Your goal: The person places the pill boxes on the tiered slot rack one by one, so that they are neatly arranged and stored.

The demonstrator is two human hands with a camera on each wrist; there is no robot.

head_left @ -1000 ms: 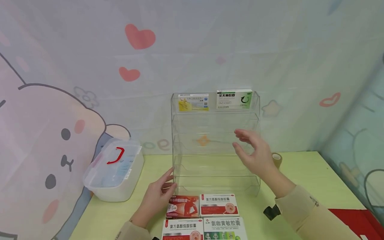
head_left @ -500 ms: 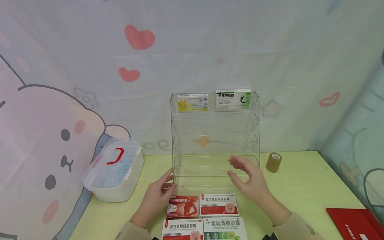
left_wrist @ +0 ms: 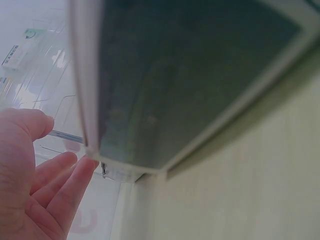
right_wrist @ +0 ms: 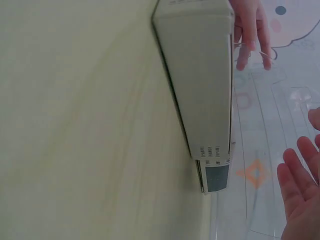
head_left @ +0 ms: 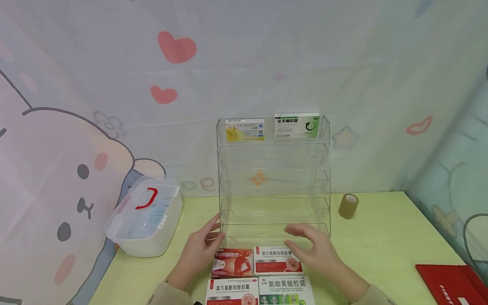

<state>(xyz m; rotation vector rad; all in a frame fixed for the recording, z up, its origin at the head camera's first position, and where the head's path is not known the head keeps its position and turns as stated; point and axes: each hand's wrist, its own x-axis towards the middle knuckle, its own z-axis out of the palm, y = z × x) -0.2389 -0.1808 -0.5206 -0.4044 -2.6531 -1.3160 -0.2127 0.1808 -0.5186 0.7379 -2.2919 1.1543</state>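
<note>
My left hand grips the lower left edge of a clear tiered display rack, thumb and fingers on either side of it. The left wrist view shows the same hand at that edge. My right hand hovers with thumb and fingers parted, its thumb by the top right corner of a red-and-white medicine box. To that box's left lies a red medicine box. In front are another red-and-white box and a white-and-green one.
On the rack's top tier stand a yellow-and-white box and a green-and-white box. A white lidded case with a red handle stands left. Right of the rack are a brown tape roll and a red packet.
My right hand has come down from in front of the middle tiers to the medicine boxes, staying unfilled. My left hand keeps its place at the rack's edge.
</note>
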